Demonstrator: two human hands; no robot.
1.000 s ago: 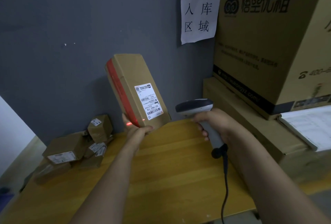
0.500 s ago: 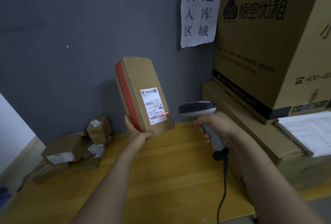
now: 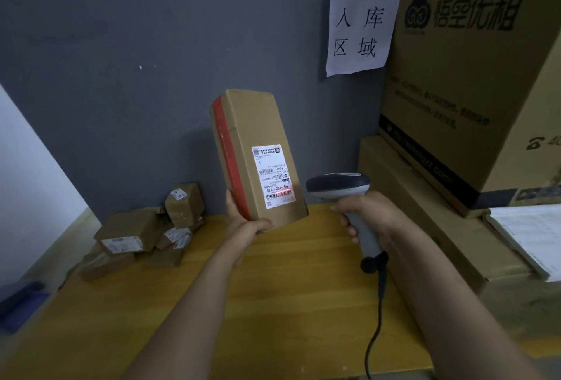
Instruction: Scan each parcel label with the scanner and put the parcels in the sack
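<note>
Below the right hand (image 3: 367, 215), a dark cable (image 3: 376, 322) dangling toward the near edge of the wooden table (image 3: 273, 303). Fingers of that hand wrapped round the grey handle of the scanner (image 3: 337, 188), head aimed toward the left hand (image 3: 247, 225). Clasped there by its lower end, thumb across the front: a tall brown parcel (image 3: 252, 124), tilted, lifted off the table. Red scan line on the barcode low on the white label (image 3: 273, 176). Mid-scan, by the look of it. Next, probably: confirm the read, then carry the parcel to the sack, nowhere in view. Beyond and outward of the left hand, a heap of small parcels (image 3: 127, 235), likely awaiting scans. Past the right hand, stacked large cartons (image 3: 455, 91).
</note>
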